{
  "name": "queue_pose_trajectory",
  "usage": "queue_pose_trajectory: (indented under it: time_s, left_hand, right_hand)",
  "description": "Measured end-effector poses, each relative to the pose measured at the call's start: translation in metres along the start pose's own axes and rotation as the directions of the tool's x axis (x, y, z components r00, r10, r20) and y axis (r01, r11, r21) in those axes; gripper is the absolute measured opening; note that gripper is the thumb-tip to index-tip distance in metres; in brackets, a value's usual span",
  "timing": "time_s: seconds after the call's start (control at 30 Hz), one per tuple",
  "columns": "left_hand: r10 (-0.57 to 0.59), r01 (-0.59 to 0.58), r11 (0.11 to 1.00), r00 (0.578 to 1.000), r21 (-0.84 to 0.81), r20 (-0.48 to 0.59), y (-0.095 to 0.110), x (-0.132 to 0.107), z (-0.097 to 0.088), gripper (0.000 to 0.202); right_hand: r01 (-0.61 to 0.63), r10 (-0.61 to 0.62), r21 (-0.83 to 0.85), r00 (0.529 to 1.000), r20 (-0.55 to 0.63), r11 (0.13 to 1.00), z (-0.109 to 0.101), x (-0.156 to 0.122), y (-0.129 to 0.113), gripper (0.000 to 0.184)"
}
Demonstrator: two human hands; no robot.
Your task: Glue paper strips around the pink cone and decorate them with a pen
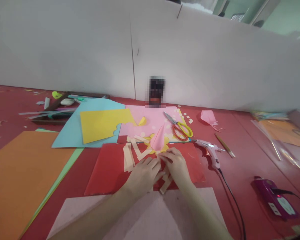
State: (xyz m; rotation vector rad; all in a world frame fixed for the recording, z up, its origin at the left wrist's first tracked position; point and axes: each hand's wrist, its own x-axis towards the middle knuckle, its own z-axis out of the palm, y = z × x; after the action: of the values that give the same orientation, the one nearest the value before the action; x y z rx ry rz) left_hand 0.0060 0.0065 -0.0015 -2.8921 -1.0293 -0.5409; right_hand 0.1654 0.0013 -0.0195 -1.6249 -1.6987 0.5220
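Note:
My left hand (145,175) and my right hand (176,166) meet over a red sheet (107,171), fingertips closed together. Between them is a small cream paper strip, mostly covered by the fingers. Just beyond my fingertips stands a pink paper cone (158,139) on a yellow flower-shaped paper cutout (166,146). Several cream paper strips (128,158) lie left of my hands, and more cream strips (167,185) stick out below my right hand.
Scissors (181,128) lie on pink paper (130,121). A glue gun (210,150), pencil (225,145) and purple power socket (273,198) are to the right. Yellow (100,125), blue (70,133) and orange sheets (27,173) cover the left. A white partition (77,50) stands behind.

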Motion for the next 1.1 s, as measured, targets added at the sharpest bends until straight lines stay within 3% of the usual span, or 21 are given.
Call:
queue_pose_trajectory:
  time_s: [0.23, 0.4, 0.63, 0.83, 0.97, 1.1]
  left_hand:
    - [-0.243, 0.247, 0.963, 0.969, -0.11, 0.05, -0.011, 0.002, 0.002, 0.014]
    - [-0.314, 0.332, 0.927, 0.942, -0.176, 0.12, -0.015, 0.004, 0.004, 0.021]
    - [-0.325, 0.355, 0.895, 0.934, -0.271, 0.15, -0.015, 0.004, 0.001, 0.023]
    - [-0.211, 0.273, 0.92, 0.949, -0.282, 0.233, -0.011, 0.006, -0.004, 0.004]
    - [-0.23, 0.299, 0.919, 0.936, -0.257, 0.266, -0.01, 0.007, -0.003, 0.008]
    - [-0.237, 0.307, 0.915, 0.934, -0.261, 0.267, -0.01, 0.007, -0.003, 0.008]
  right_hand:
    - [0.001, -0.001, -0.027, 1.0, -0.002, 1.0, 0.0, 0.0, -0.002, 0.02]
    - [-0.034, 0.036, 0.088, 0.999, -0.023, 0.996, -0.001, -0.001, -0.003, 0.02]
    - [-0.042, 0.049, 0.124, 0.998, -0.047, 0.991, -0.001, -0.001, -0.005, 0.018]
    - [-0.075, 0.082, 0.121, 0.995, -0.055, 0.99, -0.002, -0.001, -0.008, 0.027]
    - [-0.027, 0.03, 0.03, 0.994, -0.101, 0.999, -0.003, -0.001, -0.01, 0.029]
    - [0.001, 0.009, 0.106, 0.996, -0.093, 0.994, -0.001, -0.001, -0.011, 0.028]
